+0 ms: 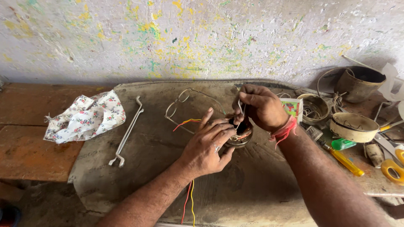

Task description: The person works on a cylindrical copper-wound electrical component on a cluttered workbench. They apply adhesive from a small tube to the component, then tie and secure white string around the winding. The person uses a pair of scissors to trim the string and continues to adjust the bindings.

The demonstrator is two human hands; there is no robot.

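Observation:
My left hand [207,145] rests over a small round metal motor part [240,138] with copper windings, steadying it on a dusty mat [139,168]. My right hand [261,105], with a red thread at the wrist, pinches a thin metal tool [240,112] that points down into the part. Red and yellow wires [188,202] run out under my left wrist, and their ends show to the left of my fingers. A pair of wire-rimmed glasses [179,105] lies just behind my left hand.
A flowered cloth [86,117] lies on the wooden bench at the left. A bent metal bracket [126,132] rests on the mat. At the right are tins [354,126], a dark pot [360,83], a yellow-handled screwdriver [343,160], a green lighter [343,144] and yellow-handled scissors [393,168].

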